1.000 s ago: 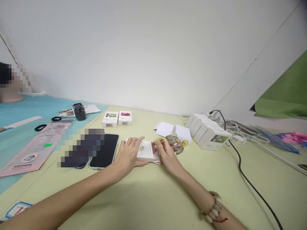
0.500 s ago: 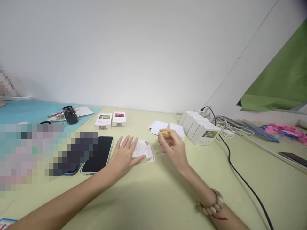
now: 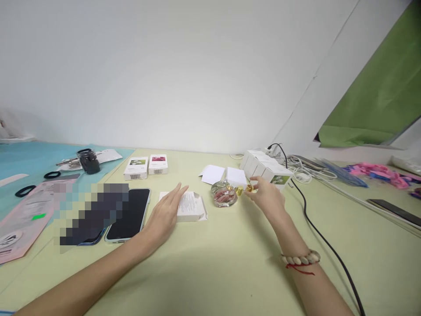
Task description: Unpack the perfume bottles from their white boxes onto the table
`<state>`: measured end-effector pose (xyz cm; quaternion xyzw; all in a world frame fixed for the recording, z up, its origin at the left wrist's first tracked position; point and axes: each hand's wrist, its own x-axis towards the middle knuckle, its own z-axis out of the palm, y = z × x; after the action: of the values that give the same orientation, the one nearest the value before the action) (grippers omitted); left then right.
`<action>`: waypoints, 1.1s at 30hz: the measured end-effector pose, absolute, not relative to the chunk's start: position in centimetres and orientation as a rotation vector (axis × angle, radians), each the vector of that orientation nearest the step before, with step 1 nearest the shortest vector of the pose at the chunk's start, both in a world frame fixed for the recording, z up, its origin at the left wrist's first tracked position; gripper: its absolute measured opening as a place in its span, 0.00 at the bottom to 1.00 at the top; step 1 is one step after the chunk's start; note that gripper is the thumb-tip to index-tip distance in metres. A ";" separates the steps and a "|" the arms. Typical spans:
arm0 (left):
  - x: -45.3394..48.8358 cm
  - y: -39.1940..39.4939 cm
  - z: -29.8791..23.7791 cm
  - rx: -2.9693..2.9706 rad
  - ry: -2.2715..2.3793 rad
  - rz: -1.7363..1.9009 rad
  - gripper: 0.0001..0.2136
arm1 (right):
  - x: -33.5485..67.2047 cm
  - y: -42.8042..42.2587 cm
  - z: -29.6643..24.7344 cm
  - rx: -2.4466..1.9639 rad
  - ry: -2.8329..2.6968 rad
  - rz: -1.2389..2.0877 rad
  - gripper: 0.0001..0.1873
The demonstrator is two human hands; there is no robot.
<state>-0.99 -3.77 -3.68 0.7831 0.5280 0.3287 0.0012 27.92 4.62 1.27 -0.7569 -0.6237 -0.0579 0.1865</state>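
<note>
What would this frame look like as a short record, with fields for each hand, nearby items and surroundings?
Left hand: open, resting on a white box
Box: lies flat, flap out at its right end
Right hand: fingertips at a gold-coloured piece; firmness of grip unclear
Between hands: clear glass bottle
Left of left hand: dark-screened phone
Behind: two small boxes with pictures
Right side: row of white boxes, black cable
</note>
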 end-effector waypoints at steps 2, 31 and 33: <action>-0.8 -4.0 -3.6 2.393 1.585 1.166 0.21 | 27.9 4.6 0.9 -2.235 -1.809 -0.123 0.29; 0.2 -5.0 -2.9 2.670 1.271 1.484 0.35 | 16.6 -2.3 0.9 -0.898 -1.682 0.941 0.17; 0.3 -4.9 -3.0 2.649 1.323 1.431 0.33 | 17.9 -1.4 1.8 -0.971 -1.538 0.768 0.20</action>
<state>0.27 -4.93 -2.99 0.8033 0.4013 0.4338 -0.0736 17.90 -1.44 1.76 -0.4105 -0.6502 0.3246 0.5508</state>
